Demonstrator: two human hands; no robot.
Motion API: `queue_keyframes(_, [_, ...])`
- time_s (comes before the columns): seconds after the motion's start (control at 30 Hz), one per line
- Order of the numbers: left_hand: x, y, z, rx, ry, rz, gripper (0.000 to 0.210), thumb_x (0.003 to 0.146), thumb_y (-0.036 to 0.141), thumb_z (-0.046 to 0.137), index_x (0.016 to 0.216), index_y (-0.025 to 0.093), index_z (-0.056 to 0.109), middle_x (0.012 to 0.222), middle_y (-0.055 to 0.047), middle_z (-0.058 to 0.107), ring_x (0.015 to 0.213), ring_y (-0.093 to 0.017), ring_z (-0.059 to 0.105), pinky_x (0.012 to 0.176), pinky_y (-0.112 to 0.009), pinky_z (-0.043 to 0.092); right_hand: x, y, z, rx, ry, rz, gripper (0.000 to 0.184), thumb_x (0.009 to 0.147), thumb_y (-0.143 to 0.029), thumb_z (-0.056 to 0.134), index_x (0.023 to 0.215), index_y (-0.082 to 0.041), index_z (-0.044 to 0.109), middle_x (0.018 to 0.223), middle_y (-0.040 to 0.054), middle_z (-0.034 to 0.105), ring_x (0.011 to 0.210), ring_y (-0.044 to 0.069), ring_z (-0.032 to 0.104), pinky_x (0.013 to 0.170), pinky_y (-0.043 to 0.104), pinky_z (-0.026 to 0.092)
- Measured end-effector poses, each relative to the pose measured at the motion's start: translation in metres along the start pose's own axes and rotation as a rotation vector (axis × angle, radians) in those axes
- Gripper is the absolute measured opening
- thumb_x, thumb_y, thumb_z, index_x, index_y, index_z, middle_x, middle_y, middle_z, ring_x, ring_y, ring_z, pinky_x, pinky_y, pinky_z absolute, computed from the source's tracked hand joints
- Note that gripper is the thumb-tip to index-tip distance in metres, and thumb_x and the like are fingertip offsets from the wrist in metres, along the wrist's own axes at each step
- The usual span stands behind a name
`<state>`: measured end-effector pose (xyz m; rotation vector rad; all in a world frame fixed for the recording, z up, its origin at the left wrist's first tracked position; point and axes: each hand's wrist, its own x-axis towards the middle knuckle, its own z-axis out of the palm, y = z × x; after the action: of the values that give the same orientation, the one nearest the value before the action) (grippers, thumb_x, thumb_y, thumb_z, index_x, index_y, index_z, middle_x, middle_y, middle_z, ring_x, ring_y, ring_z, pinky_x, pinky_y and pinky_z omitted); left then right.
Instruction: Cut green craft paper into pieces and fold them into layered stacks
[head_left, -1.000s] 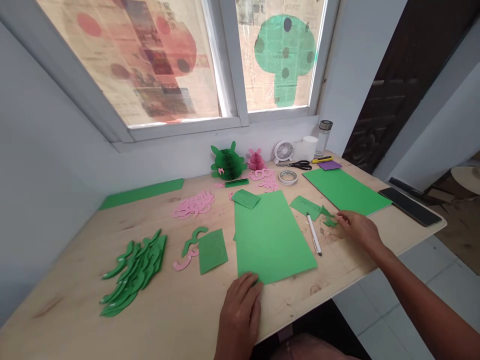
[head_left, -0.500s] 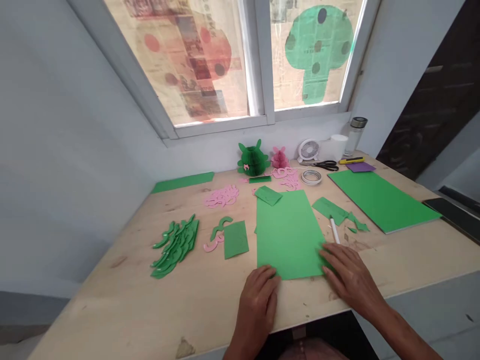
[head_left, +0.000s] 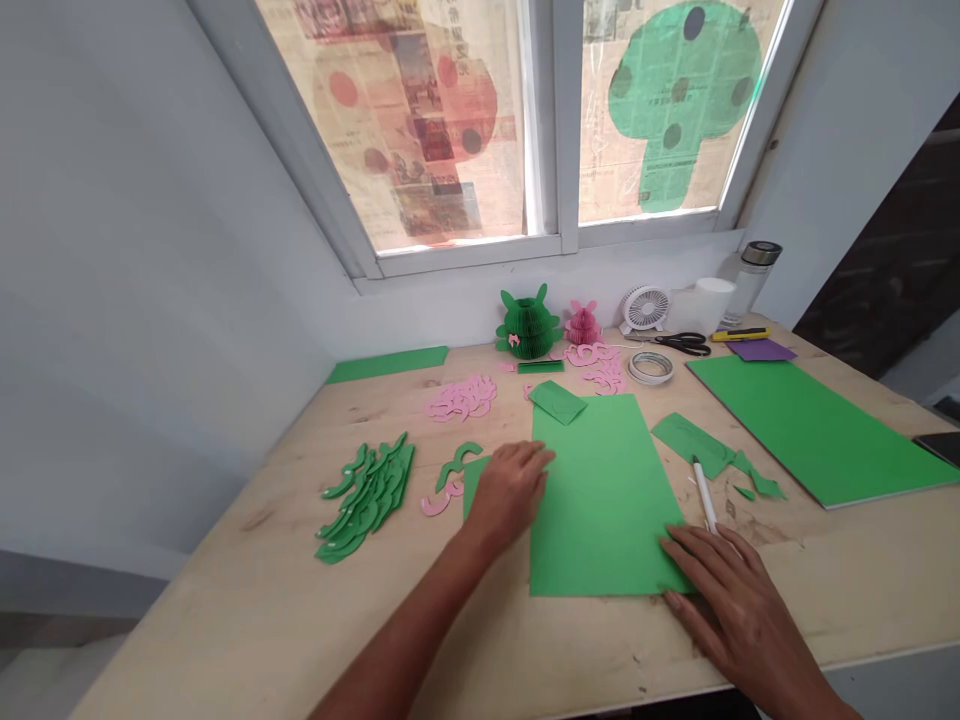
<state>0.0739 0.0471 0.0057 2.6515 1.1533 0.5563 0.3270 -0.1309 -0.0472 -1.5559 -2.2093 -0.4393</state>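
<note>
A light green sheet of paper (head_left: 600, 500) lies on the wooden table before me. My left hand (head_left: 511, 492) is over its left edge, fingers loosely bent and slightly apart, with nothing visible in them. Partly hidden beneath that hand is a small green paper rectangle (head_left: 472, 482). My right hand (head_left: 739, 595) rests open on the sheet's lower right corner, fingers spread. A white marker (head_left: 705, 495) lies just beyond it, its tip on a green paper piece with drawn lines (head_left: 691, 442). Another small green piece (head_left: 557, 402) overlaps the sheet's top left corner.
Cut green strips (head_left: 367, 500) are piled at left, pink cutouts (head_left: 461, 398) behind. At the back stand a green paper figure (head_left: 529, 325), a pink one (head_left: 583, 325), a fan (head_left: 645, 309) and a bottle (head_left: 752, 285). Scissors (head_left: 679, 343), tape (head_left: 650, 368) and green card (head_left: 817, 430) lie at right.
My left hand has moved forward from the sheet's near left corner to its left edge, by the small rectangle. My right hand stays at the right corner. The view has shifted slightly.
</note>
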Motion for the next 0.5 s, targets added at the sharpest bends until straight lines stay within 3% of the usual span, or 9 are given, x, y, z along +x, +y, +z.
queue_keyframes(0.13, [0.067,-0.035,0.006,0.038,-0.067,-0.116,0.038,0.082,0.011,0.053,0.118,0.022,0.057,0.123,-0.008,0.06,0.113,-0.023,0.055,0.098,-0.041,0.041,0.0,0.0,-0.001,0.01,-0.001,-0.006,0.051,0.081,-0.04,0.062,0.127,-0.02,0.053,0.122,0.009,0.062,0.111,0.026,0.056,0.101,0.046,0.031])
queue_keyframes(0.23, [0.104,-0.059,0.014,0.041,-0.083,-0.252,0.037,0.088,0.022,0.052,0.124,0.018,0.051,0.123,-0.012,0.057,0.11,-0.023,0.056,0.094,-0.043,0.044,-0.001,0.001,0.0,0.011,0.013,-0.012,0.052,0.081,-0.042,0.062,0.127,-0.02,0.054,0.121,0.0085,0.063,0.11,0.026,0.056,0.101,0.044,0.031])
queue_keyframes(0.33, [0.128,-0.073,0.021,0.011,-0.117,-0.34,0.036,0.089,0.034,0.053,0.121,0.017,0.052,0.119,-0.009,0.057,0.102,-0.021,0.058,0.087,-0.044,0.049,-0.001,0.002,0.001,0.007,0.024,-0.019,0.053,0.08,-0.043,0.062,0.127,-0.021,0.054,0.12,0.0079,0.063,0.109,0.025,0.057,0.101,0.044,0.031])
queue_keyframes(0.5, [0.151,-0.078,0.032,-0.064,-0.163,-0.391,0.035,0.088,0.035,0.054,0.119,0.017,0.052,0.118,-0.009,0.056,0.1,-0.02,0.058,0.084,-0.042,0.05,-0.001,0.003,0.002,0.006,0.039,-0.037,0.054,0.079,-0.044,0.063,0.127,-0.02,0.054,0.12,0.0076,0.063,0.108,0.025,0.057,0.101,0.043,0.031])
